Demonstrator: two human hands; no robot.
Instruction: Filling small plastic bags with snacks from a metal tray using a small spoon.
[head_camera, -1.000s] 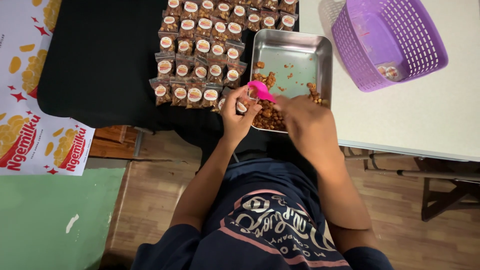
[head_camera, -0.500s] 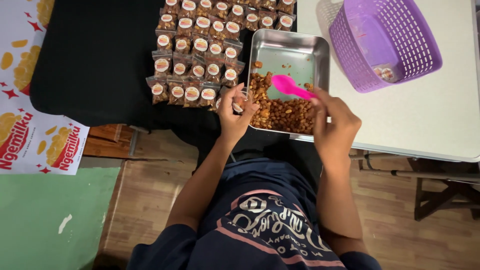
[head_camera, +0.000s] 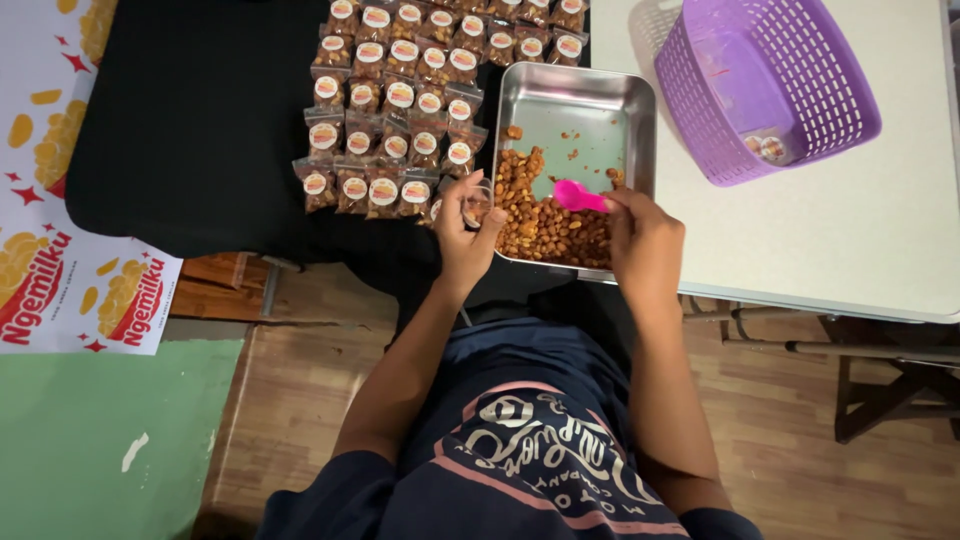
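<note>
Your right hand (head_camera: 645, 240) is dipping the pink spoon (head_camera: 578, 196) back into the nuts (head_camera: 550, 225); your left hand (head_camera: 462, 230) is pinching an open pouch (head_camera: 477, 203). Many filled packets (head_camera: 400, 100) are lying upper left; the tray (head_camera: 590, 100) is half empty.

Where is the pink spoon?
The pink spoon is in the right hand, over the brown snacks in the metal tray.

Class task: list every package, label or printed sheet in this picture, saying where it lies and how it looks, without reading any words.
Small clear packets: rows on black cloth, left of the tray, brown snacks, round white-and-red stickers.
Printed sheet: far left, white with red and yellow shapes.
Small packet: held in left hand.
</note>
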